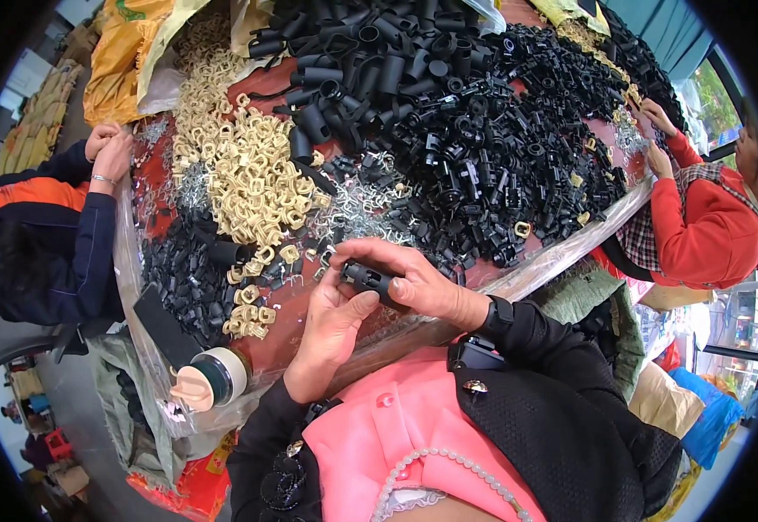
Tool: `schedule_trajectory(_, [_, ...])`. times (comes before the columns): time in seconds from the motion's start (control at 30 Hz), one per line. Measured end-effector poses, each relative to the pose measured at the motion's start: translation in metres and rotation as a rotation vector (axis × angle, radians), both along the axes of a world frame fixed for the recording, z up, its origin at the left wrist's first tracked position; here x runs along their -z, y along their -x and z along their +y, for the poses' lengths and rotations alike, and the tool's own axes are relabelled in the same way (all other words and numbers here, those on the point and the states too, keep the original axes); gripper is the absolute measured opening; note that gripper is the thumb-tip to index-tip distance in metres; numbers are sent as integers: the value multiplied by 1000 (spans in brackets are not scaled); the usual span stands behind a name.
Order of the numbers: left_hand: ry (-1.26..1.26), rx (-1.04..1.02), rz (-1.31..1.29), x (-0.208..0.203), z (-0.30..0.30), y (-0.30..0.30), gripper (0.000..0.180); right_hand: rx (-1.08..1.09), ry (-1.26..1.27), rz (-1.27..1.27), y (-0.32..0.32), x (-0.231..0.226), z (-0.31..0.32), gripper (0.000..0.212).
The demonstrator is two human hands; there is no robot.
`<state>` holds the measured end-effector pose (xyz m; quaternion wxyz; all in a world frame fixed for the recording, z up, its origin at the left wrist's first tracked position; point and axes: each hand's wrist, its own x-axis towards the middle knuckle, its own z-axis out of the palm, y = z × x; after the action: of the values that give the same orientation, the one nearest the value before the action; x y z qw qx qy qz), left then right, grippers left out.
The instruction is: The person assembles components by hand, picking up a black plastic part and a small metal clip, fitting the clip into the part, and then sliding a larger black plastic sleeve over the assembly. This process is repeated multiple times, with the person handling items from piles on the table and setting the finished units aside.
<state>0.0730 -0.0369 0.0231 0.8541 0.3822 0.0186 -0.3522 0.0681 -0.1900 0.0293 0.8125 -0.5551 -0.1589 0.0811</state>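
A black plastic tube part with cut-out slots lies across both my hands, above the near edge of the table. The fingers of my left hand are wrapped about its left end from below. My right hand grips it from above, thumb on its right end. Just beyond my hands lie silver metal clips in a loose heap. Left of them are cream-coloured plastic rings, and nearer, small black plastic pieces.
Large black tubes and small black fittings pile up across the red table. A lidded cup and a dark phone sit at the near left. Co-workers in dark and red sleeves work at either side.
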Motion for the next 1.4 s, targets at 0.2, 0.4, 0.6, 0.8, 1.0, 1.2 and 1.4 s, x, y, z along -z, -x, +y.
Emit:
schedule_trajectory(0.2, [25,26,20,-4,-4,-4,56,15,72,29,1,1,-2,68])
schedule_trajectory(0.4, [12,74,9,-13,-13,0,49,85,71,-52,10,-1,-8,42])
schedule_trajectory(0.6, [-132,315,-165,-13,-34,-3,55,23,326,16,45,-34,-62,38])
schedule_trajectory(0.8, [-757,157,-890,-5,-92,-49,35,312,1001,117,164,-63,-163,46])
schedule_trajectory(1.0, [-1087,-54,-1555,0,-143,-63,22,539,2010,305,245,-46,-166,26])
schedule_trajectory(1.2, [-976,-66,-1537,9,-126,-75,21,733,1557,-31,167,-44,-151,18])
schedule_trajectory(1.4, [-418,225,-414,-15,-65,-55,22,401,1355,-493,76,-9,-88,15])
